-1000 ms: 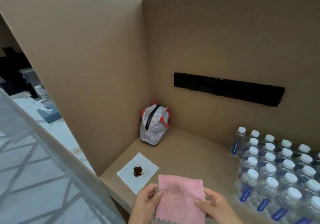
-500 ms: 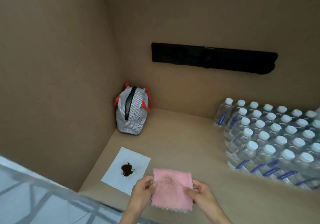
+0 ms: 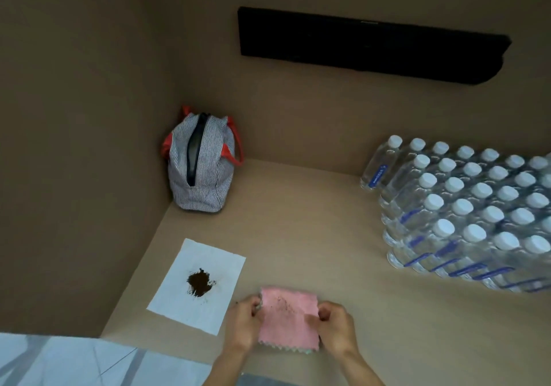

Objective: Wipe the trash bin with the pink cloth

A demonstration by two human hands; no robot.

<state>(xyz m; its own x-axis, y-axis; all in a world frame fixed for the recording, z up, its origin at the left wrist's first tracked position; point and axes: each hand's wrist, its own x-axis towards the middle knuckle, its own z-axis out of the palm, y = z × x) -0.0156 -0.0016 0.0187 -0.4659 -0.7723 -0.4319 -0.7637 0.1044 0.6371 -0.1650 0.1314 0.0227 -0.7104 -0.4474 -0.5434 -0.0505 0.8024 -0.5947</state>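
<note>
Your two hands hold the pink cloth [image 3: 288, 317] stretched flat just above the cardboard surface [image 3: 328, 236], dark specks showing on its face.

Your left hand [image 3: 243, 323] pinches the cloth's left edge and your right hand [image 3: 335, 324] pinches its right edge, fingers closed on the fabric on both sides. Just left of your left hand lies a white paper sheet [image 3: 198, 287] carrying a small dark brown pile [image 3: 199, 281]. Farther beyond it, in the corner of the cardboard walls, stands a striped bag [image 3: 199, 164] with red handles. Well off to the right of your right hand is a block of capped water bottles [image 3: 468, 215]. A black bar [image 3: 369, 44] is fixed to the back wall. The trash bin does not appear in this view.
</note>
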